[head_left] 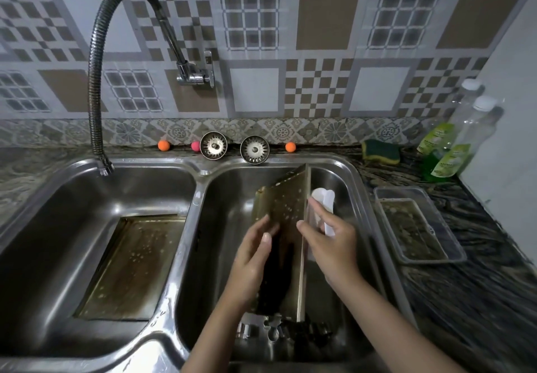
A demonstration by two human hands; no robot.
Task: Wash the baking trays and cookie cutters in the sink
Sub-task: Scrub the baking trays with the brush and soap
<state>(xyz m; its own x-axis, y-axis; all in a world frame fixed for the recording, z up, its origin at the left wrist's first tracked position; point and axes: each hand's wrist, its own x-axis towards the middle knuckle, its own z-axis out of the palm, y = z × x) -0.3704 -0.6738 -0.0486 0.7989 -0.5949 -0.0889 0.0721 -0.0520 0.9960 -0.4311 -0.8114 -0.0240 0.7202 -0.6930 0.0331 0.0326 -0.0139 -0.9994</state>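
Note:
A greasy brown baking tray stands tilted on its edge in the right basin. My left hand grips its near left side, thumb on the face. My right hand holds a white cloth or sponge against the tray's right rim. A second dirty tray lies flat in the left basin. Several metal cookie cutters lie on the right basin's floor below the tilted tray, partly hidden.
The flexible faucet arches over the left basin with no water seen running. Two sink strainers and small coloured balls sit on the back ledge. A green-yellow sponge, soap bottles and a clear container with murky liquid occupy the right counter.

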